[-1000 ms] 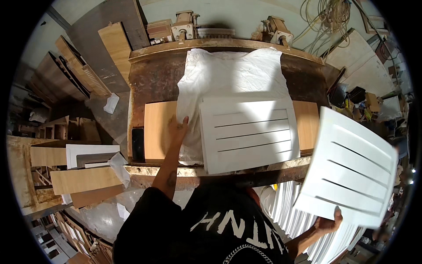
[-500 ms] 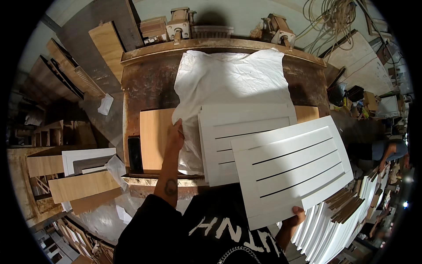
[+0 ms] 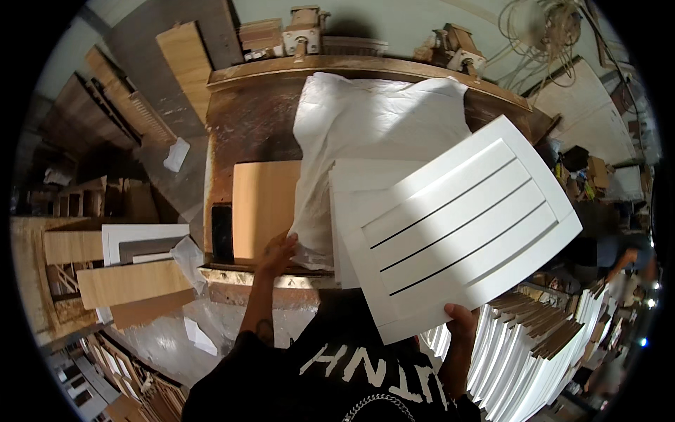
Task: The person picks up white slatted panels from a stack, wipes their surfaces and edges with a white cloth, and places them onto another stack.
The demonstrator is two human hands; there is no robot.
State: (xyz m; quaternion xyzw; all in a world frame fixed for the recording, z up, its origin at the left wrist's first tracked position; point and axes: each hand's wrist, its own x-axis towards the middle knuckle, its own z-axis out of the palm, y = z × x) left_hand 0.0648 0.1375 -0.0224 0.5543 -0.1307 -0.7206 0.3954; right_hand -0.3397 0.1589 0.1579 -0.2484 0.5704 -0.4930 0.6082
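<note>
My right hand (image 3: pixel 460 322) grips the lower edge of a white cabinet door panel (image 3: pixel 485 190), its thumb lying on the face. The panel has a raised frame and several long slots, and it is tilted up toward the right. Beneath its left side, another white panel (image 3: pixel 380 174) lies on a crumpled white wrapping sheet (image 3: pixel 380 119). My left hand (image 3: pixel 280 252) is at the sheet's near left edge, fingers extended and touching it, over a light wood board (image 3: pixel 264 204). The held panel hides most of what lies under it.
The brown worktable (image 3: pixel 253 126) has a raised far rim with machine parts (image 3: pixel 302 35) behind. A black phone-like slab (image 3: pixel 221 232) lies at its left. Stacked white panels (image 3: pixel 492 359) stand at the lower right, wood boards (image 3: pixel 137 281) at left. Another person (image 3: pixel 622 260) is at far right.
The held panel has swung up and tilted more steeply, its far right corner raised. My left hand has slid nearer to me along the sheet's edge. The view has shifted slightly.
</note>
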